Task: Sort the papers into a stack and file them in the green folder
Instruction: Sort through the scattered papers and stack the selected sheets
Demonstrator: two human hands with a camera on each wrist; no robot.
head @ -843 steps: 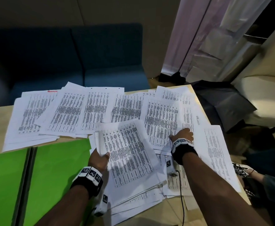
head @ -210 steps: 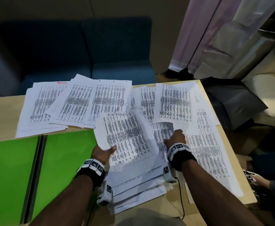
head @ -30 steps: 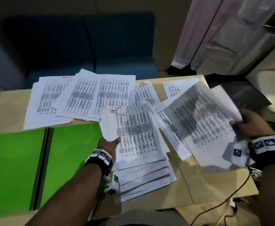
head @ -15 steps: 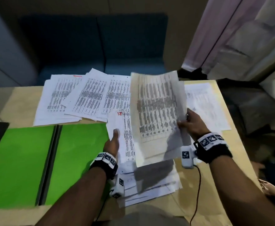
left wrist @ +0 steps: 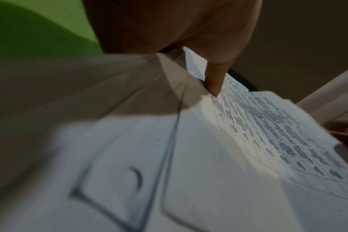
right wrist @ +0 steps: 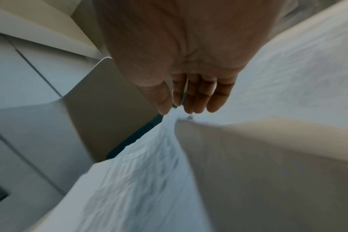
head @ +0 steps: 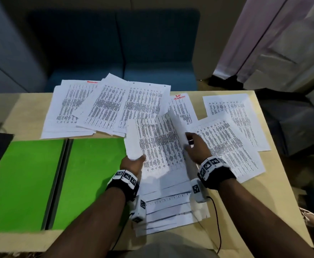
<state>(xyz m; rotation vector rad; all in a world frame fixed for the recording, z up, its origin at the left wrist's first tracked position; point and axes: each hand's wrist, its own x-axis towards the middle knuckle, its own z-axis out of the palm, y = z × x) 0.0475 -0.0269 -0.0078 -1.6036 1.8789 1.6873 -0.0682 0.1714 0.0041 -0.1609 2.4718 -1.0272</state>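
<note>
White printed sheets form a fanned, uneven stack (head: pixel 163 175) near the middle of the pale wooden table (head: pixel 275 202), and its splayed near edges are the main risk: the top sheet (head: pixel 158 146) lies skewed with its right edge curled up, so it could slide off or crease if pressed flat without squaring. The left hand (head: pixel 132 163) pinches the stack's left edge, thumb on top, fingers out of sight below. The right hand (head: pixel 195 148) hovers at the curled edge with loosely bent fingers apart; it seems to grip nothing. Loose printed pages (head: pixel 104 107) overlap far left, and more loose pages (head: pixel 232 135) lie on the right, one close to the table's right edge, where a careless sweep might push it to the floor. The bright green folder (head: pixel 55 175) lies open flat at near left, just beside the stack, with nothing filed inside. Beyond the table stand a dark blue upholstered sofa (head: pixel 133 49) and, far right, a pale pinkish curtain (head: pixel 254 38).
</note>
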